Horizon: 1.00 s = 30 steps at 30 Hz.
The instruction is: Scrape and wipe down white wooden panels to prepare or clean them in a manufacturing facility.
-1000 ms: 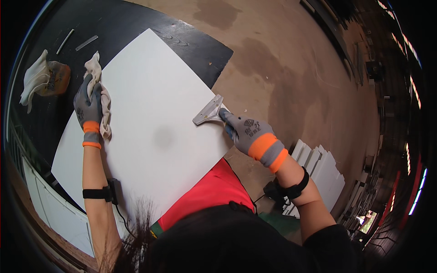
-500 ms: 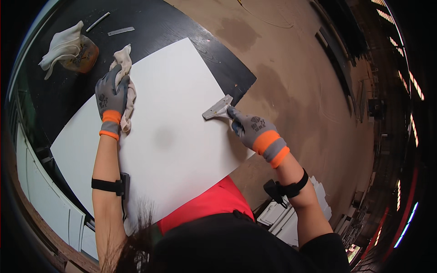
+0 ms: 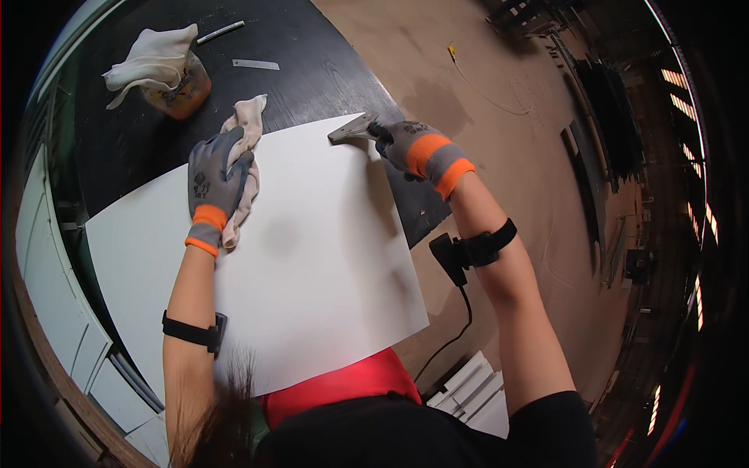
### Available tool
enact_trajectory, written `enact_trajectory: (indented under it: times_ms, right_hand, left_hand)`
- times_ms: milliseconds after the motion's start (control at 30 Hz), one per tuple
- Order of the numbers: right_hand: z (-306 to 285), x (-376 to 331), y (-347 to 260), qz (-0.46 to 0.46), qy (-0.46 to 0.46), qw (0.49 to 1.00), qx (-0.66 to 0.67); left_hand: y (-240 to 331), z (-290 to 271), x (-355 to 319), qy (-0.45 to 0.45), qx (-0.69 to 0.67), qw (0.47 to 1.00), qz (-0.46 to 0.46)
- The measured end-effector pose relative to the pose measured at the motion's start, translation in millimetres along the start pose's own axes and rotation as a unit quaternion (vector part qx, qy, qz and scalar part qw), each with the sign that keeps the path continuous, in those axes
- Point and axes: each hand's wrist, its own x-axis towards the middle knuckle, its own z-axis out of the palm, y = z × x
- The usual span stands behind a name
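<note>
A large white panel (image 3: pixel 312 257) lies on a black tabletop (image 3: pixel 328 86) in front of me. My left hand (image 3: pixel 218 175), in a grey glove with an orange cuff, is closed over a crumpled beige cloth (image 3: pixel 250 125) on the panel's left part. The cloth sticks out past the fingers at both ends. My right hand (image 3: pixel 402 148), gloved alike, grips a scraper (image 3: pixel 355 129) by its handle. The scraper's wide metal head is at the panel's far right corner, over the white surface.
On the far left of the tabletop stands a tub of orange-brown contents (image 3: pixel 186 92) with a white cloth (image 3: pixel 156 58) draped over it. A metal ruler (image 3: pixel 256 65) and a marker-like stick (image 3: pixel 221 32) lie nearby. White panels (image 3: pixel 472 394) are stacked low at right.
My right hand has moved the scraper away from me and slightly left, to the panel's far corner. The left hand stays on the cloth while the whole view has shifted.
</note>
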Motion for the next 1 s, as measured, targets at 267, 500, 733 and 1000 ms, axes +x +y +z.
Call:
enact_trajectory:
  times_ms: [267, 500, 733, 1000]
  right_hand:
    - [-5.9, 27.5, 59.7, -0.208, 0.056, 0.967, -0.135]
    - [-45.0, 57.7, 68.4, -0.245, -0.007, 0.931, -0.270]
    - [-58.4, 59.8, 24.4, -0.295, -0.040, 0.895, -0.333]
    - [-42.9, 69.3, -19.3, -0.369, -0.040, 0.849, -0.375]
  left_hand:
    - [10.0, -1.9, 0.6, 0.006, -0.001, 1.000, -0.029]
    - [96.2, 8.5, -71.4, 0.031, -0.102, 0.993, 0.056]
    - [202.3, 60.8, -95.3, -0.178, -0.012, 0.975, 0.137]
    - [215.9, 79.3, -86.2, -0.162, -0.073, 0.979, 0.098]
